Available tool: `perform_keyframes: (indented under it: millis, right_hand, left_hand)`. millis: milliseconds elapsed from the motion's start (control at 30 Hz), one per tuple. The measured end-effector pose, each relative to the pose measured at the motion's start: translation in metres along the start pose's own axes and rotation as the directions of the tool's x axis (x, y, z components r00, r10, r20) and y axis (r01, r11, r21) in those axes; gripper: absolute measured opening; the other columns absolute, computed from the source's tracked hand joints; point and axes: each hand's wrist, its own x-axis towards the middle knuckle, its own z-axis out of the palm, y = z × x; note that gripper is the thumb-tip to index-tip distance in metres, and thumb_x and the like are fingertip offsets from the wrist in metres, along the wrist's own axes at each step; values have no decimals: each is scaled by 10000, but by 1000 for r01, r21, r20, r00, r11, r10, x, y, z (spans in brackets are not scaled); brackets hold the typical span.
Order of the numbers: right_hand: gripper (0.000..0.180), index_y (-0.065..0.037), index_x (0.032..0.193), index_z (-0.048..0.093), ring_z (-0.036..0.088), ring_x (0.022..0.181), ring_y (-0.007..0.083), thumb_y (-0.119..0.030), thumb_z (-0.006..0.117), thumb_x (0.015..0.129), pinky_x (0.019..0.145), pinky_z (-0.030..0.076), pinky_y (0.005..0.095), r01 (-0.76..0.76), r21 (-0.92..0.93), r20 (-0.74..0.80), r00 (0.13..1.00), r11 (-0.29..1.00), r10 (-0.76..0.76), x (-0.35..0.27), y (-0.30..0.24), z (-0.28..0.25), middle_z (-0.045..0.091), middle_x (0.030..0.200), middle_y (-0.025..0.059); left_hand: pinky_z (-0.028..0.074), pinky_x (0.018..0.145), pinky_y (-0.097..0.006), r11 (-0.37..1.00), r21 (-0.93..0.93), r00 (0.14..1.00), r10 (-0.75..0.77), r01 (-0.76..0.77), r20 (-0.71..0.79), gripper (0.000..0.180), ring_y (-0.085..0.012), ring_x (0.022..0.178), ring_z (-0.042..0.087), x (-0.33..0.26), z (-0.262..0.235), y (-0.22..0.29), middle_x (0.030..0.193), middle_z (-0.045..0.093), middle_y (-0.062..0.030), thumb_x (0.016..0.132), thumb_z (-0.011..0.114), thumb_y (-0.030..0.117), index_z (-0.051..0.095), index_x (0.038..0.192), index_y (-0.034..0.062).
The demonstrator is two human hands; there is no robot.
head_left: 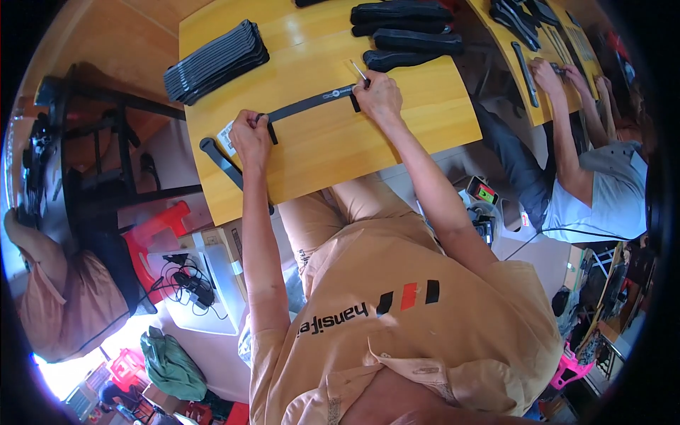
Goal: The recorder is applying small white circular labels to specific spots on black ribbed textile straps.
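Observation:
A flat black strap [308, 105] with a small pale print near its right end stretches between my hands, just over the yellow table [319, 163]. My left hand [251, 138] is closed, pinching the strap's left end. At the other end, my right hand [380, 98] grips the strap with bent fingers. A thin silver pointed tool [359, 69] sticks out from that same hand; its kind cannot be made out. Dark short pieces hang below the strap beside both hands. A white printed paper [227, 138] lies partly behind my left hand.
A neat stack of black straps [216, 60] sits at the far left, and black bundles [414, 42] lie far right. Another black strap [221, 163] reaches the table's left edge. Co-workers sit left and right; one's hands [549, 78] work at a neighbouring table [496, 42].

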Motion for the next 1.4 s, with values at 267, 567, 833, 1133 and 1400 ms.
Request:
perform_keyframes:
  millis: [267,567,833,1133,1400]
  right_hand:
    - [135,-88,781,632,594,810,365,-196,564,737,699,483,440,-18,47,51,999,999,15,6,5,-2,623,809,200]
    - [115,-91,773,627,591,813,364,-182,570,731,690,474,443,-25,74,65,998,997,20,4,4,-6,627,800,187]
    - [157,-75,879,619,590,807,338,-129,561,743,687,470,430,246,118,-42,969,962,-243,-20,11,-23,610,906,145]
    - [422,-4,1142,506,623,754,303,-148,568,749,658,500,392,597,-111,100,802,794,-589,-52,2,-3,494,1223,117]
    - [450,-37,1191,505,629,788,273,-231,564,790,635,513,361,533,-205,139,846,821,-515,-52,5,-5,480,1276,69]
  left_hand:
    - [404,424,-269,989,-10,988,143,-144,-64,188,-127,464,516,7,5,-21,589,522,-48,734,660,56,521,854,14]
    - [404,427,-258,966,-255,999,42,-40,2,85,-126,463,503,2,2,-13,592,499,-41,743,613,-17,533,770,-2]
    - [471,625,-327,981,-136,982,118,-139,-149,111,-198,677,575,-15,-17,3,797,579,-127,795,550,50,575,883,-12]
    - [159,1043,-526,657,533,845,384,-533,372,653,-252,1331,201,-48,-1,10,1451,199,-97,864,472,399,250,1371,53]
    - [110,1067,-502,695,469,830,364,-544,423,676,-251,1350,143,-46,-4,1,1469,138,-94,879,434,420,185,1396,62]
